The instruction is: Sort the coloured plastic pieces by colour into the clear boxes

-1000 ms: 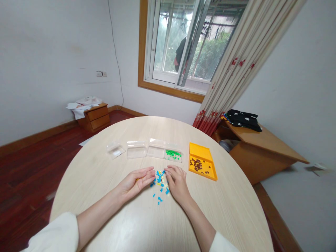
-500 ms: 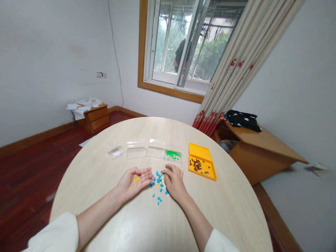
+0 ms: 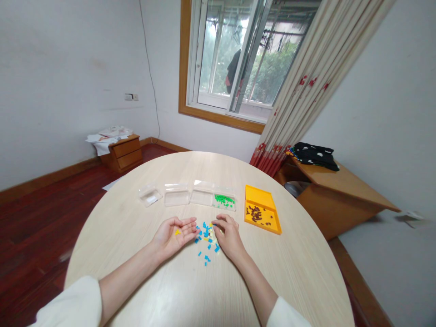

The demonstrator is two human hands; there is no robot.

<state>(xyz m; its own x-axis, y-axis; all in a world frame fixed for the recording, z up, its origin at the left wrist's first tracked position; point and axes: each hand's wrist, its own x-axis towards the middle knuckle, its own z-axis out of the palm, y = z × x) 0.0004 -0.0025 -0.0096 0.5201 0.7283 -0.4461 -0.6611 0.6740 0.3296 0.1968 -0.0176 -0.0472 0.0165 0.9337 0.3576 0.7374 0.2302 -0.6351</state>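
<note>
1. Lower centre: the pale round table (image 3: 163, 295) fills much of the frame.
2. Centre, below the middle: small blue pieces (image 3: 206, 233) lie loosely mixed with yellow and pale pieces, a few blue ones scattered nearer the bottom edge.
3. Left of that pile: the left hand (image 3: 174, 236), palm up, fingers extended and open, with yellow bits (image 3: 177, 232) resting on the palm.
4. Right of it: the right hand (image 3: 230, 234), fingers curled at the pile's edge; whether they grip a piece, I cannot tell.
5. Right of centre: an open yellow box (image 3: 259, 197) holding dark brown pieces (image 3: 255, 213).
6. Across the middle: clear containers (image 3: 176, 204), the rightmost holding green pieces (image 3: 224, 200).
</note>
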